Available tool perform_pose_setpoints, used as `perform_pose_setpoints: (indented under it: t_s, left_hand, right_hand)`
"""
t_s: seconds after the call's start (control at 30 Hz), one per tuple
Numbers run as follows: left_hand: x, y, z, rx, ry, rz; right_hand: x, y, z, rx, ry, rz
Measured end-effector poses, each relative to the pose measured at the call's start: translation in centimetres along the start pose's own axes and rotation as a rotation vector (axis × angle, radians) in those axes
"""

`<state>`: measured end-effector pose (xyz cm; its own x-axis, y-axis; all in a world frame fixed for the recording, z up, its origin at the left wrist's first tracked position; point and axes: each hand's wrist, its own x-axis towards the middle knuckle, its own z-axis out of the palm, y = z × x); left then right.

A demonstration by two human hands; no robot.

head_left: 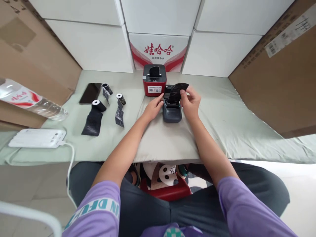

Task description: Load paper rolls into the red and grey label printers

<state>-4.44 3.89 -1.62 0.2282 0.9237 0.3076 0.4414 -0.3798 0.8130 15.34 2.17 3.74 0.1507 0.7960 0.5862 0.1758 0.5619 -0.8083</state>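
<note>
Item: small dark printer (172,112) on the cloth-covered surface (158,138), lid open. Left hand (154,107) steadies its side, grip loosely spread. Right hand (190,100) pinches black paper strip (178,89). Risk: strip likely creases or feeds crooked if pulled unevenly.

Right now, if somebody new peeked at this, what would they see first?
Probably the two hands in the middle: the left hand steadies a small dark printer while the right hand holds a black strip of paper over its open top. Just behind stands a bright red printer. Off to the left lie three black paper rolls and a phone.
</note>
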Motion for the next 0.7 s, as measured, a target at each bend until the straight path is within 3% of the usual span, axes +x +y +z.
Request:
perform_pose_setpoints:
  t_s: [0.13,0.23,0.33,0.4,0.5,0.6,0.7]
  left_hand:
    - [-0.2,1.0,-0.2,-0.177,0.088,0.058]
    - [-0.1,1.7,-0.3,-0.468,-0.032,-0.119]
    - [0.1,2.1,-0.8,-0.726,-0.191,-0.308]
    - [0.1,2.1,-1.6,-0.869,-0.254,-0.358]
    - [0.3,1.7,-2.8,-1.014,-0.181,-0.372]
    - [0.5,1.3,-3.4,-1.055,-0.044,-0.364]
    - [0.7,1.2,-3.1,-1.041,0.019,-0.346]
  right_hand:
    - [-0.3,-1.9,0.7,0.125,0.012,0.04]
    - [0.2,-3.1,2.3,0.187,-0.007,0.011]
    - [1.2,-4.1,4.9,0.186,-0.12,0.016]
    - [2.0,-4.6,6.5,0.17,-0.209,0.041]
    - [3.4,-4.9,7.9,0.161,-0.294,0.087]
    - [5.0,-4.5,7.5,0.187,-0.329,0.159]
    - [6.2,-3.6,6.8,0.099,-0.508,0.276]
